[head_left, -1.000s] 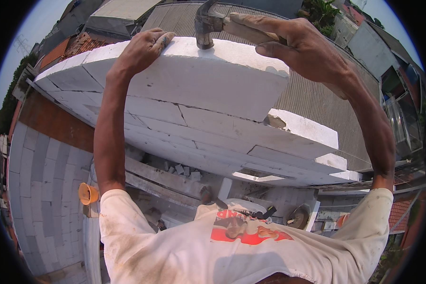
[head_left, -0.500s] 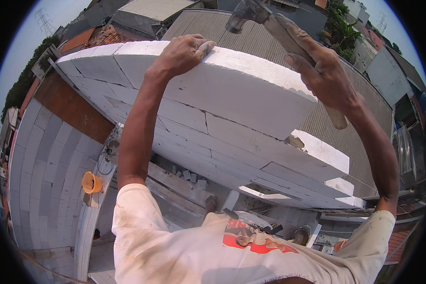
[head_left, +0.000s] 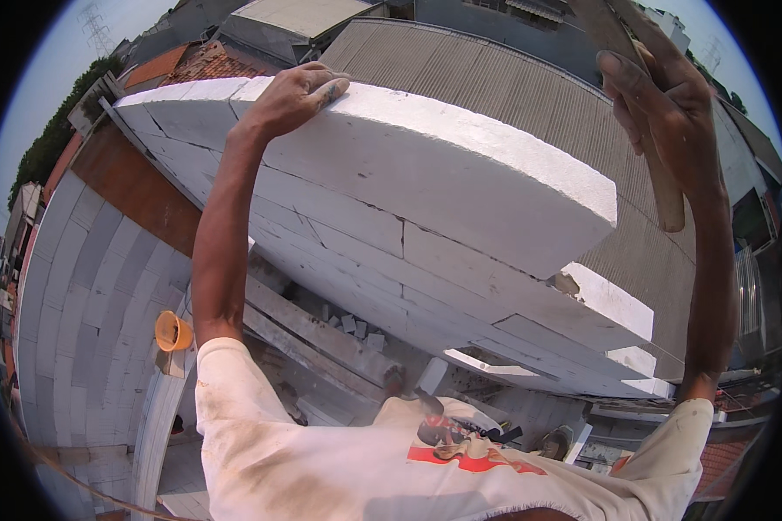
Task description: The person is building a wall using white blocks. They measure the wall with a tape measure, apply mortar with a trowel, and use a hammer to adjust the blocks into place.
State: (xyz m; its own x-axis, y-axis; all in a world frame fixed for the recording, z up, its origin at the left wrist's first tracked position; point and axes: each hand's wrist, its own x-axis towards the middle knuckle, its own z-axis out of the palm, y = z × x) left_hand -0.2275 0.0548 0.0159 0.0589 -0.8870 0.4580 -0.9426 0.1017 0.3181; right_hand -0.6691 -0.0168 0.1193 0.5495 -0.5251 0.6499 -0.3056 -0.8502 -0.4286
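Note:
My left hand (head_left: 300,97) rests on the top edge of a white lightweight block (head_left: 434,182), fingers bent together over it. The block lies on the top course of a white block wall (head_left: 339,226), its right end stepped out over the courses below. My right hand (head_left: 669,113) is raised at the upper right, wrapped round the wooden handle of a hammer (head_left: 670,213); the hammer's head is out of the picture.
Beyond the wall is a grey corrugated roof (head_left: 452,74). At left stand another block wall (head_left: 78,321) and an orange bucket (head_left: 173,331) on a ledge. Below lie long planks (head_left: 304,347) and small block offcuts (head_left: 361,330). A chipped lower block (head_left: 608,300) juts out at right.
The hammer head was on the block top, then rose; my right hand has lifted it up and right out of view. My left hand still holds the edge as the view has shifted.

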